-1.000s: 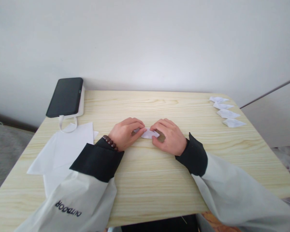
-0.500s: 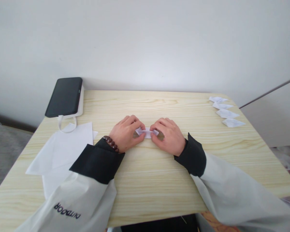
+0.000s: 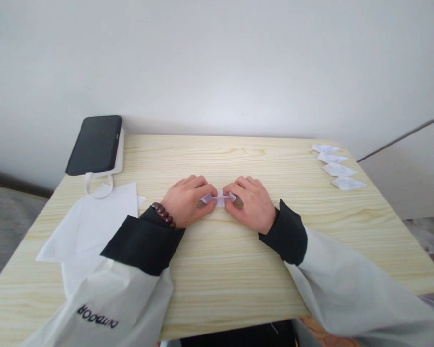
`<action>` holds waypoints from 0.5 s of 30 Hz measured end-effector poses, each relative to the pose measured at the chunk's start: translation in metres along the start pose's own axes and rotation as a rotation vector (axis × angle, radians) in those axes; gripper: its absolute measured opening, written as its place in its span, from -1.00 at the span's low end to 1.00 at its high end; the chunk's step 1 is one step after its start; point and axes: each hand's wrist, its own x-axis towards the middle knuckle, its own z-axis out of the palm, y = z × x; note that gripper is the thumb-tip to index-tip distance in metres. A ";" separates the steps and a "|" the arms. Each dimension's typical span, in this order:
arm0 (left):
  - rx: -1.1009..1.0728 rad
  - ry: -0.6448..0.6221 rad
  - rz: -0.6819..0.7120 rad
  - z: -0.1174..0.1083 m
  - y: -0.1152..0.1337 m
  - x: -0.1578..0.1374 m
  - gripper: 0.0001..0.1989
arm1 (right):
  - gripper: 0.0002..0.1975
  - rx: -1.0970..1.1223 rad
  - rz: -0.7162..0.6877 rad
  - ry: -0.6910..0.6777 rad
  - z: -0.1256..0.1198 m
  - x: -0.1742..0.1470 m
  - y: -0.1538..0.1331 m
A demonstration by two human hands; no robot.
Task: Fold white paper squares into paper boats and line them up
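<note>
A small folded piece of white paper point(image 3: 220, 198) lies between both hands near the middle of the table. My left hand point(image 3: 188, 200) pinches its left end between thumb and fingers. The right end is pinched the same way by my right hand point(image 3: 251, 202). A raised crease runs across the paper between the two thumbs. Fingertips hide part of both pointed ends. At the far right sit several folded white paper pieces point(image 3: 339, 169), laid in a column with points toward the right.
White paper sheets point(image 3: 106, 212) lie overlapped on the left, partly under my left sleeve. Behind them, a black tablet-like device point(image 3: 94, 144) rests on a white box, with a white cable point(image 3: 87, 185) looping down. A white wall point(image 3: 217, 67) borders the wooden table's point(image 3: 235, 284) back edge.
Both hands keep their pinch on the folded paper, with only a slight shift of the fingers. The whole view has moved a little; the other things stay in place.
</note>
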 end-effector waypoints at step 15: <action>-0.039 0.031 -0.023 0.000 0.000 -0.001 -0.82 | -0.89 0.134 -0.146 0.085 0.003 0.000 0.010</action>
